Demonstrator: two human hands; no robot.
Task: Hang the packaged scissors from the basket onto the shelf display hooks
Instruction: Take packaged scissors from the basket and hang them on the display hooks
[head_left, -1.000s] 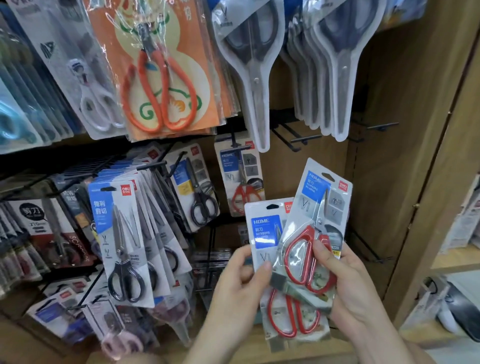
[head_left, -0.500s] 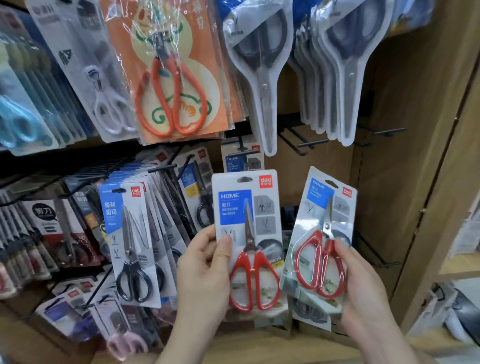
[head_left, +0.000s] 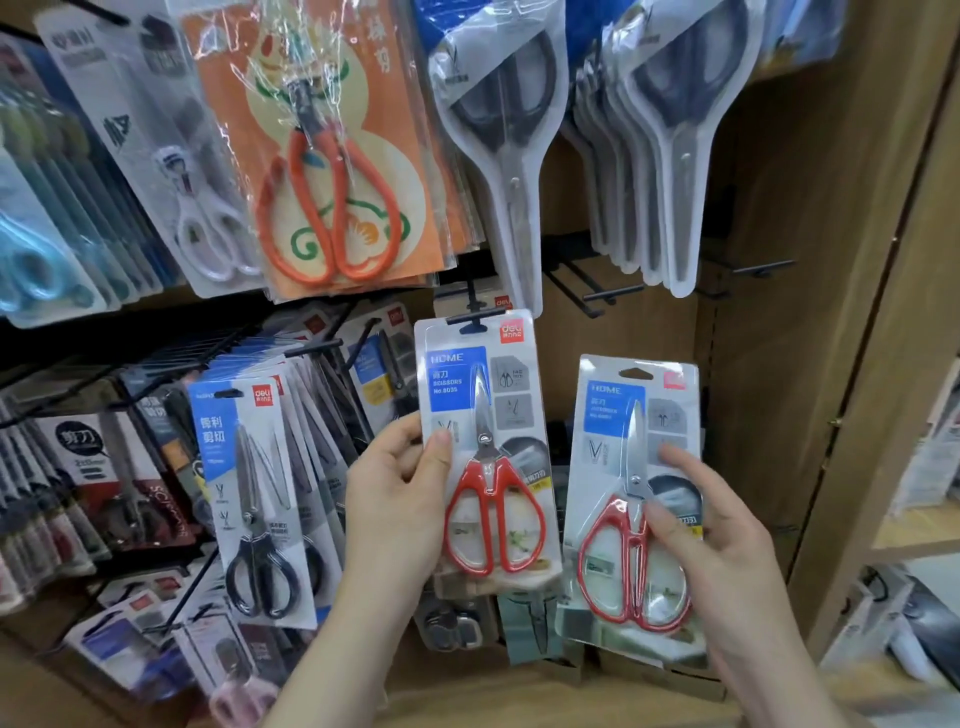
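My left hand (head_left: 400, 499) grips a pack of red-handled scissors (head_left: 483, 447) by its left edge. The pack's top hole sits at the tip of a black display hook (head_left: 475, 318). My right hand (head_left: 711, 540) holds a second pack of red-handled scissors (head_left: 631, 499), thumb across the handles, lower and to the right of the first pack. The second pack hangs free of any hook. No basket is in view.
Rows of other packaged scissors hang on hooks left and above: black-handled packs (head_left: 249, 499), an orange-handled pack (head_left: 332, 171), grey blister packs (head_left: 504, 135). Bare black hooks (head_left: 597, 296) stick out right of centre. A wooden shelf side (head_left: 831, 312) stands at right.
My left hand lifted its pack up to the hook tip. The right hand's pack rose slightly and moved right, apart from the first.
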